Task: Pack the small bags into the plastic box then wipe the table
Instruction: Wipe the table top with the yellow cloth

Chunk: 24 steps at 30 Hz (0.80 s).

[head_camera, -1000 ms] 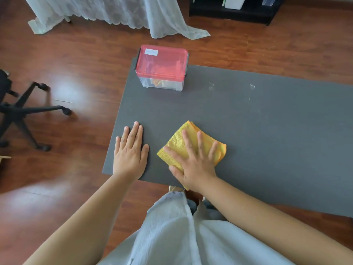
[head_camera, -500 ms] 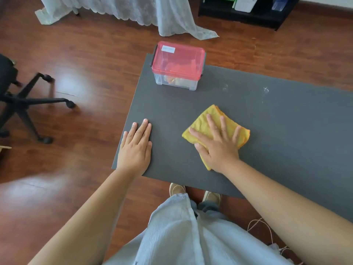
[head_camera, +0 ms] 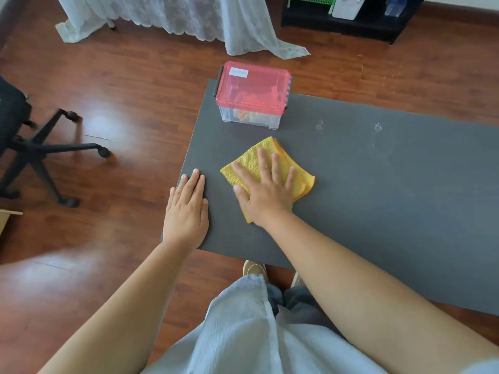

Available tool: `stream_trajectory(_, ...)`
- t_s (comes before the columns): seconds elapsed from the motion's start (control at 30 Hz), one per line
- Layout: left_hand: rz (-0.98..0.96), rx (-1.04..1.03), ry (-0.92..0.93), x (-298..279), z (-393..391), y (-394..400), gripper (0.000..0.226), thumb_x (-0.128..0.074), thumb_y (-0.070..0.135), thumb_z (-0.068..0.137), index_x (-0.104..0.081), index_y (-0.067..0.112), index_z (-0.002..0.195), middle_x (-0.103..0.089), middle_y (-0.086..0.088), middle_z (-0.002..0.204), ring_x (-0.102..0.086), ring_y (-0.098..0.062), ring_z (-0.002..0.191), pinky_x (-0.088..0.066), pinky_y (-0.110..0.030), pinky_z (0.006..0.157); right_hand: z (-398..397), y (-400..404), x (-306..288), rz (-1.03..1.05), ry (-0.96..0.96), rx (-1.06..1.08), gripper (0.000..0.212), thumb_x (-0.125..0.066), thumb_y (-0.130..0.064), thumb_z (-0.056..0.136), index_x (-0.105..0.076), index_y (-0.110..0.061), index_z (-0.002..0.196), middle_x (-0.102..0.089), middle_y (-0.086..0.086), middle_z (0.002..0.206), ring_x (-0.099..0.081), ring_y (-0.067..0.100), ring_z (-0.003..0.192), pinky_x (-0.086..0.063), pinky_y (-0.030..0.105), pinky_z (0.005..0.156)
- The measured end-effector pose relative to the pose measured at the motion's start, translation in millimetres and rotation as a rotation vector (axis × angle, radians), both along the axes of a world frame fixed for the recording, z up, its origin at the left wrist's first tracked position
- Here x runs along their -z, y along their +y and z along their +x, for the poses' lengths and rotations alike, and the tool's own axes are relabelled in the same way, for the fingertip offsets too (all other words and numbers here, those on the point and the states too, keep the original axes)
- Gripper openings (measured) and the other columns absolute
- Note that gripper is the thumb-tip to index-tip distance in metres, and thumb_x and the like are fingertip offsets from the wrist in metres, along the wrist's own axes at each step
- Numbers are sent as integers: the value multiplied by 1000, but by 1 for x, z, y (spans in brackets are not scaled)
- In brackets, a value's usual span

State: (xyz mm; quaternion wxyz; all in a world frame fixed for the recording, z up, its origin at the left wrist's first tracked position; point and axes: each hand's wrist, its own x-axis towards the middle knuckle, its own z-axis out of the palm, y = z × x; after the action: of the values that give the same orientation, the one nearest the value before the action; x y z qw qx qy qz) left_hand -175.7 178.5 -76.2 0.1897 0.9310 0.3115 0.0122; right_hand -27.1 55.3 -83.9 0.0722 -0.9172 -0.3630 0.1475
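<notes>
A clear plastic box point(head_camera: 252, 114) with a closed pink lid stands at the far left corner of the dark grey table point(head_camera: 378, 198); orange bags show through its wall. My right hand point(head_camera: 266, 193) presses flat, fingers spread, on a folded yellow cloth point(head_camera: 272, 147) lying just in front of the box. My left hand point(head_camera: 187, 211) rests flat and empty on the table's near left corner, beside the cloth.
Small water drops point(head_camera: 376, 127) and a second drop point(head_camera: 319, 125) sit on the table right of the box. A black office chair point(head_camera: 32, 147) stands on the wooden floor at left. A lace curtain point(head_camera: 189, 17) and a black shelf point(head_camera: 351, 17) lie beyond.
My right hand slid the cloth away from me and rightward, then back left, ending closer to the box. My left hand stayed planted on the table.
</notes>
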Motion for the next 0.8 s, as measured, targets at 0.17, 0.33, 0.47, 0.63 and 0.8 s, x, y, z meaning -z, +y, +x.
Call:
stream_trajectory(0.17, 46, 54, 97, 2, 5, -2, 53, -29, 28, 100, -20, 14, 151, -13, 1, 160, -7, -24, 147, -4, -43, 118, 42, -60, 3, -25, -22, 281, 52, -19, -63, 92, -8, -60, 143, 6, -1, 163, 8, 31, 148, 7, 65, 111)
stream_trajectory(0.33, 56, 177, 144, 2, 24, -22, 59, -15, 41, 98, -10, 17, 152, -3, 4, 161, 1, -22, 147, 2, -42, 117, 12, -126, 0, -43, -63, 325, 54, -20, -63, 92, -9, -58, 144, 1, 3, 164, 1, 34, 148, -4, 68, 111)
stream_trajectory(0.47, 59, 267, 142, 5, 56, -39, 59, -14, 43, 99, -6, 20, 152, 1, 6, 161, 5, -21, 147, 3, -41, 117, -19, -121, 1, -39, -84, 134, 54, -26, -60, 93, -15, -55, 146, -2, 5, 164, -1, 37, 148, -3, 68, 110)
stream_trajectory(0.63, 52, 286, 138, 6, 90, -51, 58, -18, 39, 99, -9, 19, 152, -1, 5, 161, 2, -22, 147, -3, -45, 117, 37, -72, 0, -17, -16, 165, 52, -20, -61, 93, -7, -59, 144, 9, 1, 163, 13, 30, 147, 10, 62, 111)
stream_trajectory(0.8, 56, 284, 141, 6, 114, -64, 58, -18, 38, 98, -8, 18, 152, -1, 4, 161, 2, -23, 147, -1, -45, 117, 115, -77, -4, -55, -141, 228, 61, -30, -49, 96, -19, -26, 152, 8, 9, 163, 10, 29, 148, 11, 52, 115)
